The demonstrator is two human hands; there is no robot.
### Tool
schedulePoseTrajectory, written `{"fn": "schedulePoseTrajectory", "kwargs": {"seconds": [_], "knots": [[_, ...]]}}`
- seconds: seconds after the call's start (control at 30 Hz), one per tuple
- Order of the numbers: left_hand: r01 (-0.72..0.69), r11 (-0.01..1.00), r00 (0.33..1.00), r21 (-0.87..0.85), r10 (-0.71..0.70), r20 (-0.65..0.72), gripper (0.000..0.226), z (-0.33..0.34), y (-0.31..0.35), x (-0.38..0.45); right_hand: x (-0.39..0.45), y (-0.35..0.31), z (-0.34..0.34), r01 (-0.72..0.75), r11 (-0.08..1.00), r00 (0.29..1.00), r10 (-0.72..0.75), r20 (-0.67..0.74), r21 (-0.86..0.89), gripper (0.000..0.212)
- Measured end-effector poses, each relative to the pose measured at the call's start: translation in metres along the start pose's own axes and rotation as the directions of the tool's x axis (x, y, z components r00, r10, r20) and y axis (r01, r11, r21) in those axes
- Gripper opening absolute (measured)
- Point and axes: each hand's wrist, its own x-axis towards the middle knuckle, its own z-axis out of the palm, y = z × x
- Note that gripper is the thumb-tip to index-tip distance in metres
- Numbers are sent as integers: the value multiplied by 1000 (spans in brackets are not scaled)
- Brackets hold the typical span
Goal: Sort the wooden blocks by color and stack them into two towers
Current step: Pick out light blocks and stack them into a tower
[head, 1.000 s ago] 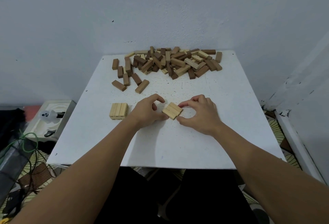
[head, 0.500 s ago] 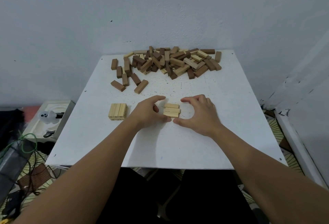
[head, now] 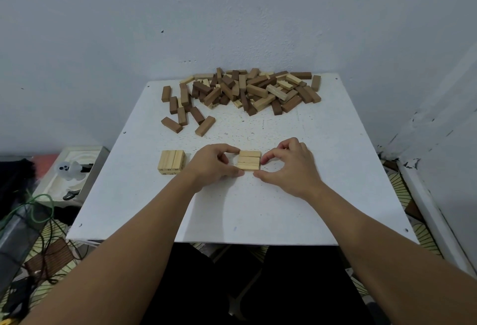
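Left hand [head: 214, 163] and right hand [head: 289, 166] grip pinches light three-block layer [head: 249, 161] between them on desk [head: 258, 208]. Risk: uneven squeeze skews blocks, gaps spoil tower base.

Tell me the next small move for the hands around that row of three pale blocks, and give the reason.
Probably lift the row of three pale blocks, pinched between the left hand and right hand, and carry it left onto the pale layer. That layer's blocks run the other way, so the row would cross them, and the mixed pile still waits.
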Motion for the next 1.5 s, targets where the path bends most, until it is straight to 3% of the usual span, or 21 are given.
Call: {"fn": "schedulePoseTrajectory", "kwargs": {"seconds": [0.23, 0.5, 1.13, 1.33, 1.5], "knots": [[9, 999, 997, -54, -13, -73, 45, 0, -6, -4, -1, -1, -1, -18, 999, 1000, 18, -5, 29, 30], [16, 999, 999, -38, -18, -47, 23, 0, -5, -6, 1, 1, 0, -17, 999, 1000, 17, -15, 33, 29], [45, 998, 998, -51, -48, -46, 19, 2, -1, -4, 2, 2, 0, -14, 1000, 1000, 14, -12, 14, 30], [36, 998, 996, -58, -40, -78, 47, 2, -3, -2, 4, 4, 2, -29, 1000, 999, 29, -26, -4, 51], [18, 997, 1000, 69, -19, 11, 78, -3, 6, 3, 5, 3, 1, -34, 997, 999, 36, 28, -67, 73]]}}
